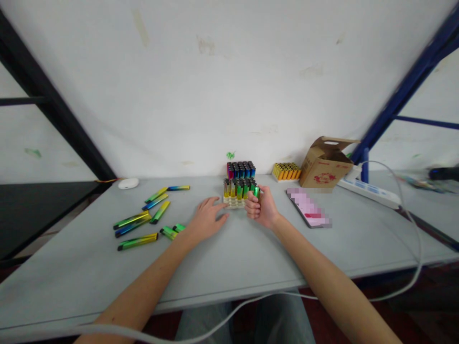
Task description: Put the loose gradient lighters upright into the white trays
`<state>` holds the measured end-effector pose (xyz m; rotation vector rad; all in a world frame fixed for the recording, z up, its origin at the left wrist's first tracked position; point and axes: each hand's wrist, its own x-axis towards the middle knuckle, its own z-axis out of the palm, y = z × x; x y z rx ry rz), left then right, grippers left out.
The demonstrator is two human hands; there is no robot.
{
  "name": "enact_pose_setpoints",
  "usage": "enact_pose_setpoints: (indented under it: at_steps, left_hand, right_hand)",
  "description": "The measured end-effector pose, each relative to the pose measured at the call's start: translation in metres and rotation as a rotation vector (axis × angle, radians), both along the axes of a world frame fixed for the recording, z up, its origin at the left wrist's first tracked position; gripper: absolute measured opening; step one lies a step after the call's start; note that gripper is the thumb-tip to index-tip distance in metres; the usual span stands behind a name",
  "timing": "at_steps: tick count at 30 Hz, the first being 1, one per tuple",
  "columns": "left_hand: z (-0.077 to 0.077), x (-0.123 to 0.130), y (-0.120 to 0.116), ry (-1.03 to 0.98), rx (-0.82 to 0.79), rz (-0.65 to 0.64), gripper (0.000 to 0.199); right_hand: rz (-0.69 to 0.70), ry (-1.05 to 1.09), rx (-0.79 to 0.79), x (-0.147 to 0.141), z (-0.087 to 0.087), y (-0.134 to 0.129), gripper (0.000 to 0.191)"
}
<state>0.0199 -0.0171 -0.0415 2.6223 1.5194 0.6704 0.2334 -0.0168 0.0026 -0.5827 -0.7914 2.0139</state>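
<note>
My right hand is wrapped round a green lighter, held upright at the right end of a pale lighter tray. Rows of upright yellow and green lighters with dark tops fill the tray's back part, while holes show along its front. My left hand lies low over the table with fingers spread, its fingertips close to the tray's left end; whether they touch it I cannot tell. Several loose green, yellow and blue lighters lie on the table left of this hand, some partly hidden by the forearm.
Behind the tray stands a block of red and blue lighters. Farther right are a tray of yellow-orange pieces, an open cardboard box, a phone and a power strip. A white case sits back left. A white cable crosses the front.
</note>
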Motion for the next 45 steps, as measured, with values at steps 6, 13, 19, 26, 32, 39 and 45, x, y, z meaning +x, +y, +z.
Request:
enact_pose_setpoints:
  at_steps: [6, 13, 19, 26, 32, 39, 45]
  left_hand:
    - [-0.002, 0.0, 0.001, -0.02, -0.001, -0.013, 0.037]
    - [-0.002, 0.0, 0.0, -0.021, -0.004, -0.007, 0.037]
    - [-0.002, 0.0, 0.0, -0.038, -0.004, -0.009, 0.036]
    - [0.0, 0.001, -0.001, -0.024, -0.021, -0.002, 0.037]
    - [0.001, 0.003, -0.001, -0.013, -0.025, -0.002, 0.036]
    - [0.0, 0.002, 0.0, -0.034, -0.003, -0.077, 0.036]
    - [0.0, 0.001, 0.001, -0.046, -0.004, -0.118, 0.036]
  right_hand:
    - [-0.036, -0.066, -0.011, -0.004, 0.004, -0.003, 0.043]
    - [-0.029, -0.142, -0.013, -0.01, 0.004, -0.006, 0.039]
    - [0.001, -0.177, 0.023, -0.012, -0.001, -0.003, 0.04]
    - [0.021, -0.19, 0.055, -0.013, -0.005, -0.003, 0.041]
    - [0.011, -0.156, 0.102, -0.012, -0.004, -0.007, 0.045]
    - [-0.048, -0.121, 0.157, -0.011, -0.003, -0.007, 0.026]
    - [-0.25, -0.319, 0.406, -0.011, -0.007, -0.001, 0.027]
